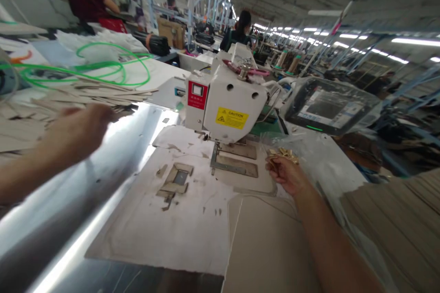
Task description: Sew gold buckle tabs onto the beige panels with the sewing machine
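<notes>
My left hand point(80, 130) reaches out to the left toward a stack of flat tan cardboard-like pieces point(65, 96); it is smeared by motion and its fingers do not show clearly. My right hand point(287, 174) rests on the table to the right of the white sewing machine point(227, 105), fingers pinched on small gold metal pieces point(283, 153) from a pile lying on a clear plastic bag point(319, 160). A metal clamp frame point(235, 165) lies under the machine head, on a worn paper-covered template board point(185, 210).
A screen panel point(326, 107) under plastic stands at the right. Green tubing point(103, 71) loops over the back-left table. A shiny metal table surface point(68, 219) runs along the left. Tan sheets point(402, 219) lie stacked at the right. Other people work in the background.
</notes>
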The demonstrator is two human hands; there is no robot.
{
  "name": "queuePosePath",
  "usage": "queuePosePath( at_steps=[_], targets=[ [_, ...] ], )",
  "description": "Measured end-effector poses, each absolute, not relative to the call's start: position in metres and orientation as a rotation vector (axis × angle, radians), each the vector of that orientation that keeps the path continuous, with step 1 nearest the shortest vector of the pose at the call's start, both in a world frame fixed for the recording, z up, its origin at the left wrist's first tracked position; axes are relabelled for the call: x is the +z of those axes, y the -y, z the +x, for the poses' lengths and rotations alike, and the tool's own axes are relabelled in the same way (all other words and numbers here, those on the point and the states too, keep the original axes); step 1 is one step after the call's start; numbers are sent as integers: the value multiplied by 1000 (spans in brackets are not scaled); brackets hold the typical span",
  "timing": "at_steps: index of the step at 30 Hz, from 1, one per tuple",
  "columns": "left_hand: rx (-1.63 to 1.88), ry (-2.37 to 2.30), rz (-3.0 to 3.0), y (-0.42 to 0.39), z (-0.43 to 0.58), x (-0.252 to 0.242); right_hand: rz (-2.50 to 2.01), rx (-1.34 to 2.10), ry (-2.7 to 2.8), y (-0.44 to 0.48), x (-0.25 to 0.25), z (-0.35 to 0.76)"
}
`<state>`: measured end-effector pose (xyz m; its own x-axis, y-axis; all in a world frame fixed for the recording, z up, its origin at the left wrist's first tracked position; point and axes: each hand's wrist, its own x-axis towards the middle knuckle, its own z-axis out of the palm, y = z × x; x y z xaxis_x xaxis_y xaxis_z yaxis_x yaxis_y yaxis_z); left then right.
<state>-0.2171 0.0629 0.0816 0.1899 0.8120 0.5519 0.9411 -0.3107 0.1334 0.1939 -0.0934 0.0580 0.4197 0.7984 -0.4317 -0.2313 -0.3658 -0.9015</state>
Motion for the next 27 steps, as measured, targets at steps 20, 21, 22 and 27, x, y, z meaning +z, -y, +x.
queuePosePath(
  at_steps=[20,21,22,27],
  targets=[
    [-555,712,-3077,20,-8,29,-2041,266,1655,90,22,125],
    [-590,684,-3069,21,-7,26,-2060,290,1637,89,23,129],
    [-635,629,-3053,22,-6,23,-2071,330,1601,88,24,136],
    [-694,602,-3032,28,-10,7,-2091,598,1425,80,33,177]
  ],
)
